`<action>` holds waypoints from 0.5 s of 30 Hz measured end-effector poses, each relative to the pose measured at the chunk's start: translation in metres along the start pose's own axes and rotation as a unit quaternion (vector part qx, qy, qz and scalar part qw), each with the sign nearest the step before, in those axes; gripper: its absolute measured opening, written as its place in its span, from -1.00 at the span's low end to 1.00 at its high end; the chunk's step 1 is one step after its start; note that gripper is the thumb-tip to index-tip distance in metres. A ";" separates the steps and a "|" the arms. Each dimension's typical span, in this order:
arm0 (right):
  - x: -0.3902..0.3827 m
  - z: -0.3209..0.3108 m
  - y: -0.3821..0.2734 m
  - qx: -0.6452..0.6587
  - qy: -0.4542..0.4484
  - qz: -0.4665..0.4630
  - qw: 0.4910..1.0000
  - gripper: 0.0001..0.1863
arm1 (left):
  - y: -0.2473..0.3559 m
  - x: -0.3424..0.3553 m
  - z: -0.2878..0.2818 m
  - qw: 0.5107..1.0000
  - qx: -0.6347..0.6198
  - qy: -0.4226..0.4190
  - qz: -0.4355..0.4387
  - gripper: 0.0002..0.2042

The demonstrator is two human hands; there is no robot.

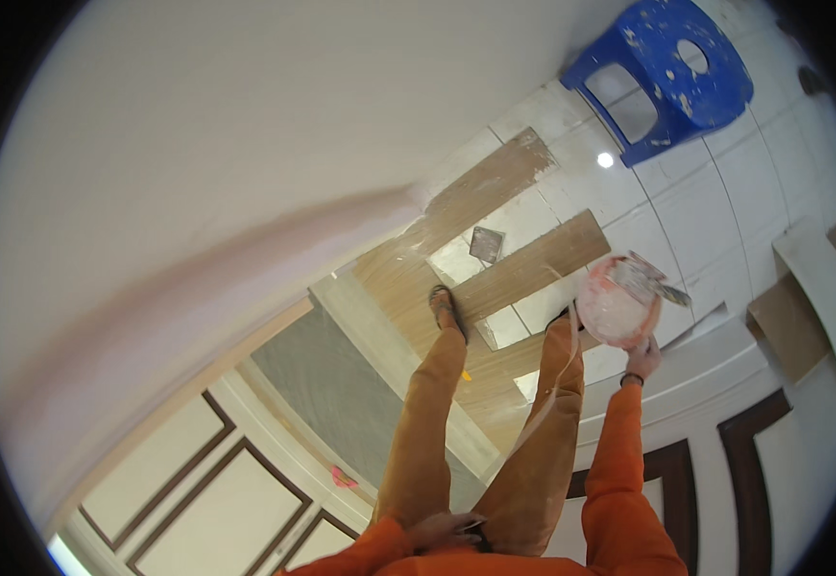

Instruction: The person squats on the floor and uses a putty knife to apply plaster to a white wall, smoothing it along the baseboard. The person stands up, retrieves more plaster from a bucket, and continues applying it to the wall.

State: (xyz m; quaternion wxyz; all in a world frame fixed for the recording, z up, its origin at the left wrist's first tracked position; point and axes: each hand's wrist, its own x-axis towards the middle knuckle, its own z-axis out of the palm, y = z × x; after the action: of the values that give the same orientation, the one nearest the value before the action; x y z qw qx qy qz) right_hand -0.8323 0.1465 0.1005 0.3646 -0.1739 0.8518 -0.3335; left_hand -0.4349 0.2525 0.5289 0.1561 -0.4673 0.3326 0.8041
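Plainly, the round pink bucket (642, 336) looks white-smeared.

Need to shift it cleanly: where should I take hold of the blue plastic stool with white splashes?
The best grip is likely the round hole in the blue plastic stool's seat: come from above, fingers down through it, closing on its edge. The stool stands upright, seat uppermost, hole uncovered. The right hand holds the round pink-and-white bucket, so would need freeing first.
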 end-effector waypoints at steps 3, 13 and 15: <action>-0.032 0.048 -0.025 -0.134 0.047 -0.072 0.987 -0.67 | 0.012 -0.044 -0.079 0.990 0.124 -0.043 -0.043 -0.55; -0.041 0.240 0.001 -0.216 0.036 -0.119 0.969 -0.67 | -0.095 -0.051 -0.206 0.992 -0.052 0.069 -0.093 -0.50; -0.041 0.277 0.006 -0.167 0.036 -0.143 0.975 -0.69 | -0.109 -0.039 -0.217 0.983 -0.117 0.093 -0.104 -0.49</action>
State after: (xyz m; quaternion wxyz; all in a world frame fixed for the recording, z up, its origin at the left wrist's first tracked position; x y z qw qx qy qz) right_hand -0.6004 0.0504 -0.0243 0.2482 -0.3406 0.8742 -0.2411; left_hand -0.2135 0.1868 0.4456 0.1514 -0.5872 0.1995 0.7698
